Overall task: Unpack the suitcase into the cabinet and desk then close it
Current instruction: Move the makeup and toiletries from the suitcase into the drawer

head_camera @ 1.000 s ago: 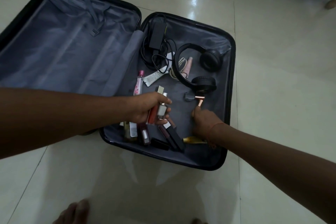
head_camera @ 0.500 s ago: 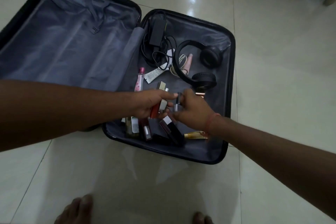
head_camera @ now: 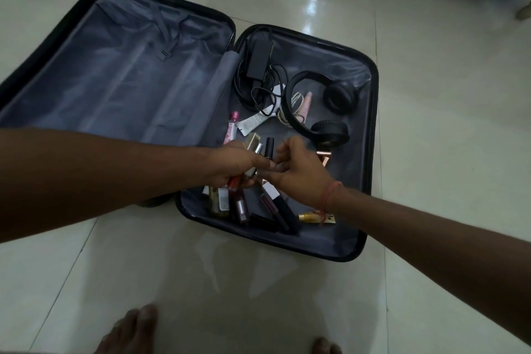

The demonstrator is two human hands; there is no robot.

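Both hands meet over the open suitcase (head_camera: 370, 152).
Left hand (head_camera: 232, 165) grips a bundle of makeup tubes (head_camera: 253, 149), lower ends hidden; right hand (head_camera: 298, 169) fingers curl against them, pinch unclear.

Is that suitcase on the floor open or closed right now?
Open. The suitcase lies flat with both halves spread apart: the left half shows bare grey lining, and the right half holds headphones, a charger and cosmetics.

1. The scene is dim and cool-toned, and the forearms show dark with little detail.
2. Glare sits on the glossy floor tiles (head_camera: 311, 13) beyond the suitcase's far edge, from light above.
3. A soft shadow falls on the floor before the suitcase's near edge.
4. The right hand (head_camera: 298, 169) is slightly motion-blurred.
5. Wide-angle bending curves the suitcase (head_camera: 370, 152) rim and tile joints towards the frame edges.
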